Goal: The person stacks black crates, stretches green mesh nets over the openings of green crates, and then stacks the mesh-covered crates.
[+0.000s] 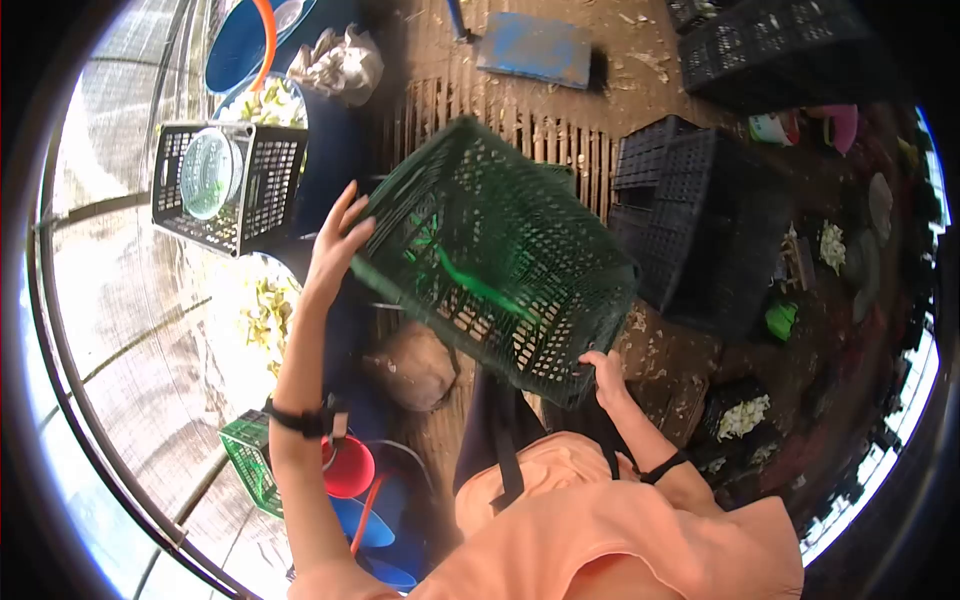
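A large green plastic crate (500, 240) is tilted in front of me, its slotted base and sides showing. My right hand (603, 374) grips its near right corner, fingers closed over the rim. At the crate's left end is my left hand (343, 240), with fingers spread apart beside the rim; whether the palm touches it is hard to tell. A bright green strip lies along the crate's inside or shows through it.
Black crates (680, 220) stand right of the green one, more at the top right. A black crate with a clear bowl (207, 175) sits on the left near blue tubs. Below are a red bucket (347, 466) and small green crate (252, 462). A blue board (535, 48) lies ahead.
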Tool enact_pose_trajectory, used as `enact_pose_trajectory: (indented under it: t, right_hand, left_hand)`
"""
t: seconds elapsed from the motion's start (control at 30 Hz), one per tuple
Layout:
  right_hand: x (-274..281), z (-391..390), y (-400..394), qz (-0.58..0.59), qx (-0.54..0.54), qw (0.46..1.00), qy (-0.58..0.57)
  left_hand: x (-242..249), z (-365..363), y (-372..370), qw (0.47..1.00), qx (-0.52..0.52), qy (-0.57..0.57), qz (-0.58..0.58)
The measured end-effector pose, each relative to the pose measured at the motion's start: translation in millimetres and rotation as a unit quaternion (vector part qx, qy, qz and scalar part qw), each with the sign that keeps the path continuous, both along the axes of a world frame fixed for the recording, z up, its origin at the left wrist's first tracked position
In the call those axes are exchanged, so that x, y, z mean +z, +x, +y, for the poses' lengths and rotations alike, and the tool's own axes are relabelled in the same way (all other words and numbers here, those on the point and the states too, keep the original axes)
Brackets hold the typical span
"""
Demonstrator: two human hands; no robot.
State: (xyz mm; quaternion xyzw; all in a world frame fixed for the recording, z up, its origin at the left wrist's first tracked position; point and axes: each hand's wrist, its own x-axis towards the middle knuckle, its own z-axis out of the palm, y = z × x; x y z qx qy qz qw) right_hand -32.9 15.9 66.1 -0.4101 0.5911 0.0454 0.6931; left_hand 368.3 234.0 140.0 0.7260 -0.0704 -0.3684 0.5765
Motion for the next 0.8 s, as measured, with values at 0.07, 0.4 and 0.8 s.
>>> enact_pose_trajectory:
  t: [0.07, 0.4, 0.8]
  right_hand:
    - [-7.0, 11.5, 27.8, 0.061, -0.018, 0.998, -0.001]
    - [-214.6, 83.2, 21.4, 0.084, -0.176, 0.975, 0.107]
    - [-199.1, 99.8, -26.5, 0.202, 0.026, 0.961, 0.188]
  left_hand:
    - [-57.2, -8.4, 15.4, 0.995, 0.083, 0.039, -0.051]
    - [-422.8, 160.3, -134.8, 0.911, 0.161, 0.339, 0.173]
    - [-675.0, 181.7, -173.6, 0.911, 0.085, 0.387, 0.111]
